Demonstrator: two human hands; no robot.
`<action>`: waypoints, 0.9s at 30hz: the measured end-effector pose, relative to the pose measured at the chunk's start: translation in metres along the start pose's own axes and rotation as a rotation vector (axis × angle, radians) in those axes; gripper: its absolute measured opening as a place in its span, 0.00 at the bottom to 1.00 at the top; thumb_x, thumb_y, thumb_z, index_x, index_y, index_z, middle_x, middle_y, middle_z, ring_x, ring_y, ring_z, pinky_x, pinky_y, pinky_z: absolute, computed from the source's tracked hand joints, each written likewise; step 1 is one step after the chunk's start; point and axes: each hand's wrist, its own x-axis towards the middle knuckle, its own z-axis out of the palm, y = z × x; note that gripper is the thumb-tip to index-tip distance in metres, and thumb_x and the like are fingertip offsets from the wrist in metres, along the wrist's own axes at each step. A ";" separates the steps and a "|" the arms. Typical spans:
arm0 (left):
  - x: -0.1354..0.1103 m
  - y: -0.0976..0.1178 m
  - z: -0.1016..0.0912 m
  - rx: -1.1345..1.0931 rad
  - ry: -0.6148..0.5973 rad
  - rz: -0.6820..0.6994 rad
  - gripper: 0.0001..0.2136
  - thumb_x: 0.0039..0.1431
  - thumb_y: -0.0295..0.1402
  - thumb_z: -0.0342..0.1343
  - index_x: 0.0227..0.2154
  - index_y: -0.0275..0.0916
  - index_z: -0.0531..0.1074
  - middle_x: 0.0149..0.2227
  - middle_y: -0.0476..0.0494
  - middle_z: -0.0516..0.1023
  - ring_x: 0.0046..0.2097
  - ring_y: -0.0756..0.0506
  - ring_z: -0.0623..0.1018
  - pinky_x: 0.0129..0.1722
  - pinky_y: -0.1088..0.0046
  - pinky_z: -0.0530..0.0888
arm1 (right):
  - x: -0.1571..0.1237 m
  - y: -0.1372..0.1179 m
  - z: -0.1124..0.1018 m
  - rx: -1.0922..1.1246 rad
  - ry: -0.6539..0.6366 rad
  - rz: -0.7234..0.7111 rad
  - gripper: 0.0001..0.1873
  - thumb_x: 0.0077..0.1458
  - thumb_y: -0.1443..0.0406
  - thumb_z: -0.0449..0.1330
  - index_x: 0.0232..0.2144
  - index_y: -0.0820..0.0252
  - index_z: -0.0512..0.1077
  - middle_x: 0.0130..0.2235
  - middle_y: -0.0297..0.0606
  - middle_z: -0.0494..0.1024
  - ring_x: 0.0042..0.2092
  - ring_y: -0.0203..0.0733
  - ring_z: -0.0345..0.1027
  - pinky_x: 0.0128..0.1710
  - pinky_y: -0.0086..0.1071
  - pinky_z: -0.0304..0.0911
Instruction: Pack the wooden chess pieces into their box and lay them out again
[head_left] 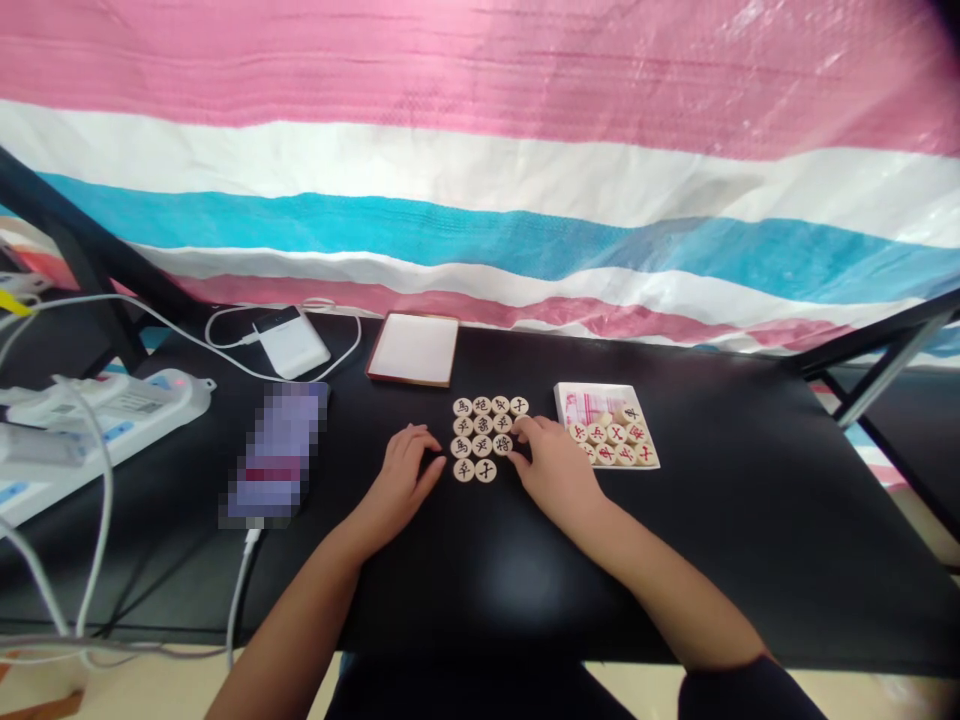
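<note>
My right grip is resting on the bench, spread, with its fingers touching the right edge of a block of round wooden Chinese chess pieces; I cannot tell of any pinch. My left grip is lying loosely curled just left of the block, slightly apart. The pieces are lying flat in rough rows, cream with dark characters, the discs having no long axis. A printed card tray holding more pieces is sitting just beyond my right grip.

Bare forearms angled inward, left hand loosely curled and palm-down, right hand palm-down, fingers forward.
</note>
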 end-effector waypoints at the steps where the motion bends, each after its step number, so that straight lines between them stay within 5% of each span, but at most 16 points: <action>1: 0.000 0.000 0.000 -0.002 0.002 0.002 0.06 0.60 0.34 0.45 0.37 0.39 0.62 0.42 0.41 0.68 0.53 0.41 0.64 0.54 0.53 0.62 | 0.002 0.003 -0.004 0.016 0.013 0.013 0.09 0.50 0.68 0.55 0.37 0.60 0.68 0.38 0.39 0.72 0.41 0.42 0.65 0.36 0.31 0.58; 9: -0.004 -0.004 0.008 0.012 0.030 0.051 0.14 0.54 0.38 0.53 0.41 0.39 0.61 0.45 0.39 0.65 0.54 0.39 0.62 0.55 0.53 0.61 | 0.027 0.070 -0.048 -0.014 0.239 0.310 0.13 0.51 0.62 0.53 0.38 0.61 0.70 0.39 0.41 0.74 0.41 0.43 0.66 0.40 0.33 0.59; 14: -0.004 -0.007 0.012 0.047 0.063 0.089 0.13 0.57 0.39 0.50 0.42 0.38 0.60 0.44 0.39 0.65 0.53 0.39 0.63 0.54 0.51 0.62 | 0.033 0.105 -0.057 -0.091 0.014 0.522 0.18 0.46 0.62 0.57 0.41 0.63 0.71 0.42 0.46 0.74 0.44 0.48 0.66 0.39 0.35 0.60; 22: -0.002 -0.004 0.009 0.069 0.035 0.073 0.10 0.60 0.38 0.45 0.41 0.39 0.60 0.44 0.40 0.64 0.54 0.39 0.62 0.54 0.50 0.60 | 0.032 0.115 -0.057 -0.042 -0.116 0.459 0.18 0.41 0.70 0.57 0.39 0.63 0.73 0.40 0.43 0.75 0.39 0.42 0.69 0.34 0.28 0.60; 27: -0.003 -0.007 0.011 0.073 0.027 0.055 0.11 0.60 0.39 0.45 0.41 0.39 0.60 0.44 0.40 0.65 0.55 0.38 0.62 0.54 0.50 0.61 | 0.030 0.113 -0.057 -0.040 -0.087 0.449 0.18 0.39 0.68 0.60 0.38 0.62 0.71 0.39 0.41 0.75 0.37 0.40 0.69 0.32 0.27 0.59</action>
